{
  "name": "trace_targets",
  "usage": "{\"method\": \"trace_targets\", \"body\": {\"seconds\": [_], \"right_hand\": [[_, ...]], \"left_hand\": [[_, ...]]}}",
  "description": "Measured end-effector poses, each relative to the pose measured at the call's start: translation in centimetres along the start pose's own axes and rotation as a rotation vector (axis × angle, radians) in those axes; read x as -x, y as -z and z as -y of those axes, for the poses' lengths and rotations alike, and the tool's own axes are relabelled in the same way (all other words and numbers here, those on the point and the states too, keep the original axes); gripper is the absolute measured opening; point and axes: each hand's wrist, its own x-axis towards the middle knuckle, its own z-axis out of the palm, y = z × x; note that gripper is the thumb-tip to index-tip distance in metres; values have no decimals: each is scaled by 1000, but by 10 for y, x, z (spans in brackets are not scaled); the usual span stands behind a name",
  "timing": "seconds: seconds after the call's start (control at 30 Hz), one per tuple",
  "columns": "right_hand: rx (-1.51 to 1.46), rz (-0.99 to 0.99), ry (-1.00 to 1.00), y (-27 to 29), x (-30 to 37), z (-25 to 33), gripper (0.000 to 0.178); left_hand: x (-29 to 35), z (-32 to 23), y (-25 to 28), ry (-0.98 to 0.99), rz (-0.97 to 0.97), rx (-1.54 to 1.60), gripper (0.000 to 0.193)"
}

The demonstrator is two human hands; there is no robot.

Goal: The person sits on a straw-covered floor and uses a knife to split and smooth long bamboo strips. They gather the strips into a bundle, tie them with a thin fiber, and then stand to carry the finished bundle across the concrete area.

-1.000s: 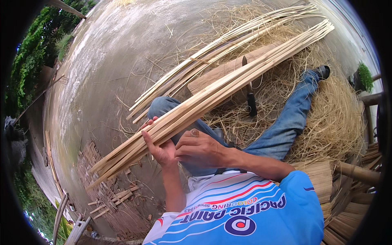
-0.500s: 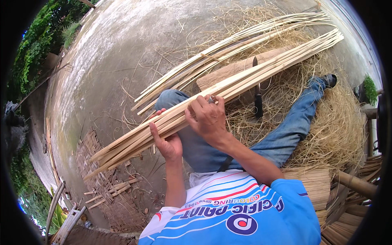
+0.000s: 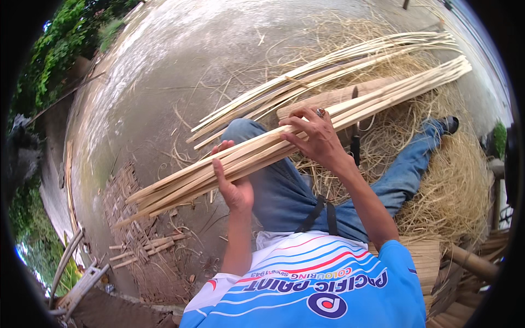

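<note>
A long bundle of pale bamboo strips (image 3: 262, 150) lies slantwise across my raised knee, from the lower left to the upper right. My left hand (image 3: 236, 188) cups the bundle from below, thumb on the near side and fingertips showing past the far side. On top, farther right, my right hand (image 3: 314, 134) wraps its fingers over the strips; a ring is on one finger. Beneath the bundle, a knife (image 3: 355, 142) with a dark handle rests by a wooden block (image 3: 339, 98), partly hidden by the strips.
More bamboo strips (image 3: 257, 95) are laid out on the ground beyond the bundle. Thin curly shavings (image 3: 437, 191) pile up around my outstretched leg. A torn woven mat (image 3: 136, 235) with short sticks lies at the left. A bamboo pole (image 3: 476, 262) juts in at the right.
My right hand has slid a little up along the bundle to the right, its fingers more spread over the strips. The left hand keeps its hold. The whole view has shifted slightly.
</note>
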Motion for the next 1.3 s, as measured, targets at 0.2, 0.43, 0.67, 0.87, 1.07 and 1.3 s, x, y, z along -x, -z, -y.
{"method": "trace_targets", "body": {"seconds": [0.2,0.43,0.67,0.87,1.07,1.3], "right_hand": [[-125,91,-66,-10,-6,-3,25],[-150,141,-162,9,-27,-2,27],[-103,251,-52,2,0,-18,29],[-5,122,81,-8,14,-12,42],[-58,154,84,-11,12,-19,41],[-98,171,46,-11,13,-24,39]], "left_hand": [[9,-5,-13,-11,-35,-18,65],[24,-28,30,24,-250,39,90],[15,-132,104,-363,-472,-52,98],[-6,-294,186,-663,-701,-635,98],[-40,-360,230,-172,-360,-963,97],[-41,-264,113,-91,-199,-869,88]]}}
